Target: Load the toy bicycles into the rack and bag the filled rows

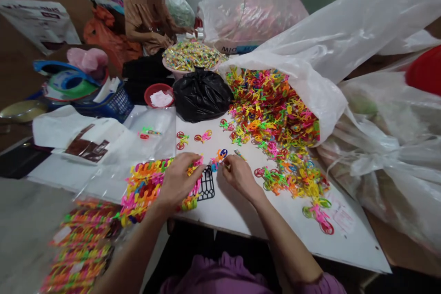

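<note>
My right hand (239, 174) is closed in a pinch on a small plastic toy bicycle (216, 161) with blue and orange parts, just above the white tabletop. My left hand (181, 174) curls over the right end of tightly packed rows of colourful toy bicycles (146, 181), with pink plastic between thumb and forefinger. These rows sit on a black plastic grid (207, 186), whose bare end shows between my hands. A small patterned tube (239, 154) lies just beyond my right hand. Two loose toy bicycles (203, 136) lie further back.
A white sack (327, 96) spills a heap of toy bicycles (275, 110) at right. Behind stand a black bag (203, 96), a red bowl (151, 96) and a basin (175, 72) of small wrapped pieces. Filled rows (82, 239) lie lower left. Another person (148, 18) sits at the back.
</note>
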